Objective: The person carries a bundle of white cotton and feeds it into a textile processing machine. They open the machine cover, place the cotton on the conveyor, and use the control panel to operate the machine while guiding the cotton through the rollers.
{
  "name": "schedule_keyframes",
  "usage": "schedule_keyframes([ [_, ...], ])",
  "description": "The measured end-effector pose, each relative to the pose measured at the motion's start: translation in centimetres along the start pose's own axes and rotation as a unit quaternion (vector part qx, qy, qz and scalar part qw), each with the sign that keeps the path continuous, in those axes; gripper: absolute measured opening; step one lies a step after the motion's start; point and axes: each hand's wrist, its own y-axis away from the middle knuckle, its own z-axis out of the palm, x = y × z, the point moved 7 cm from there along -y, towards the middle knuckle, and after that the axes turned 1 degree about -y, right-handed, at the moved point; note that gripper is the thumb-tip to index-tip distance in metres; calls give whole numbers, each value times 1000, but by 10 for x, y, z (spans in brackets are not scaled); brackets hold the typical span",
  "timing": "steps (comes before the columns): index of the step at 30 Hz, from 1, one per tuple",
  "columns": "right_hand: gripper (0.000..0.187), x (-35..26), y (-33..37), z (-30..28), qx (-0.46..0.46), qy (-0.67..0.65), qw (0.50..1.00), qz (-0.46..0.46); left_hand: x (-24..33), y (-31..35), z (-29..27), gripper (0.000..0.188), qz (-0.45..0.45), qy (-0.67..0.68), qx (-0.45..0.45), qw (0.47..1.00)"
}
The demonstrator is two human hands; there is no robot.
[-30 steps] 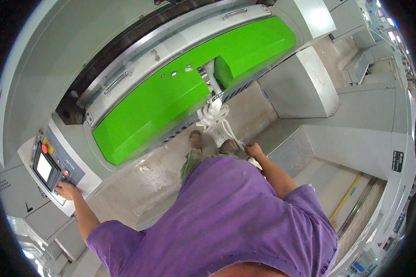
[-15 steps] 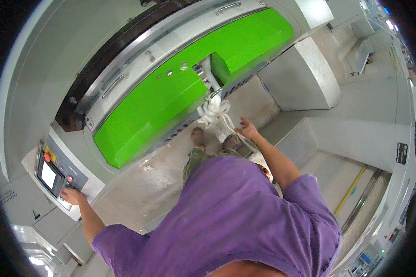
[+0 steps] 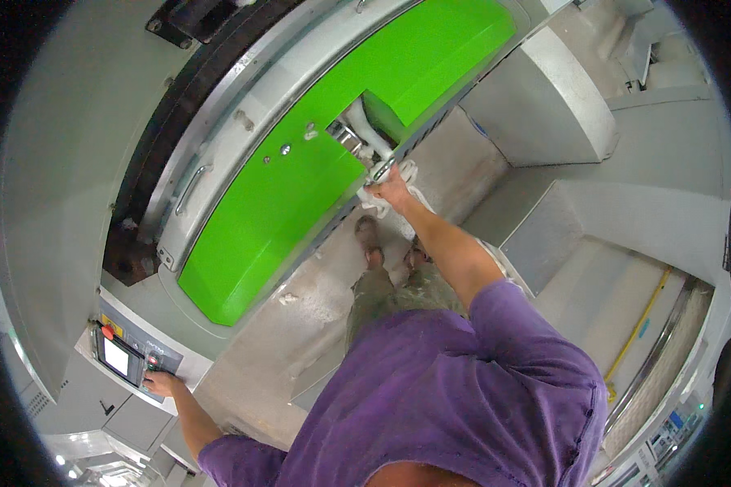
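Observation:
On the far left, my left hand [image 3: 161, 382] rests its curled fingers on the buttons along the lower edge of a control panel [image 3: 175, 354]; what lies under the fingertips is hidden. My right hand [image 3: 391, 191] reaches to the opening in a green machine cover [image 3: 276, 215]. Its fingers close around thick white fibre rope [image 3: 414, 172], just below a metal loop [image 3: 383, 169]. Part of the rope is hidden behind the hand. More white rope [image 3: 365, 128] runs inside the opening, beside a shiny metal part [image 3: 344, 135].
The panel has a lit screen [image 3: 116, 355] and a red knob [image 3: 108, 332]. A metal handle [image 3: 190, 188] is fixed to the pale rail above the green cover. A grey box-shaped housing [image 3: 536, 109] stands at right. White fluff [image 3: 287, 299] lies on the floor by my feet.
My right hand has moved up and left from beside the hanging rope to the metal loop, closing its fingers there. My left hand stays at the panel's buttons. The whole view has shifted.

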Motion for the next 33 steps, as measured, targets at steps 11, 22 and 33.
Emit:
schedule_keyframes([
  [11, 17, -31, 96, 12, 43, 137, 978, -155, -10, -5, 6, 59, -6, -20, 21, 1000],
  [22, 29, 70, 135, -4, -302, 529, 786, -101, -7, -5, 7, 48, 86, -66, 42, 993],
  [33, 26, 95, 190, -393, 182, 644, 695, 262, -9, -2, 5, 50, 41, -30, 30, 998],
])
